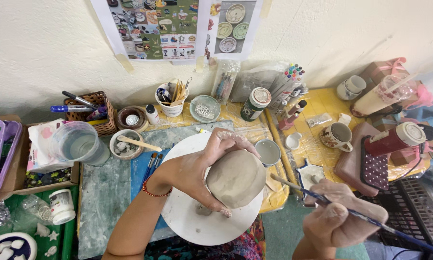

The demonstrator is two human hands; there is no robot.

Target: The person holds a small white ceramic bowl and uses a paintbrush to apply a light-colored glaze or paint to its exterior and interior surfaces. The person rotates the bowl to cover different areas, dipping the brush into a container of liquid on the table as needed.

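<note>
My left hand [202, 166] grips a rounded grey clay piece [236, 178] and holds it above a white round turntable [187, 221]. Thumb and fingers wrap its left side. A red bracelet sits on that wrist. My right hand [339, 216], smeared with clay, is closed on a thin blue-handled paintbrush [370, 220] at the lower right. The brush tip points left toward the clay piece and stays just short of it. A small cup of grey liquid [268, 151] stands just right of the turntable.
A water-filled plastic jug [79, 144], a bowl with a wooden stick [126, 144], a basket of pens [89, 113], a cup of tools [172, 98], mugs [339, 135], a red bottle [394, 139] and paint tubs crowd the table against the wall. Two brushes [151, 163] lie left of the turntable.
</note>
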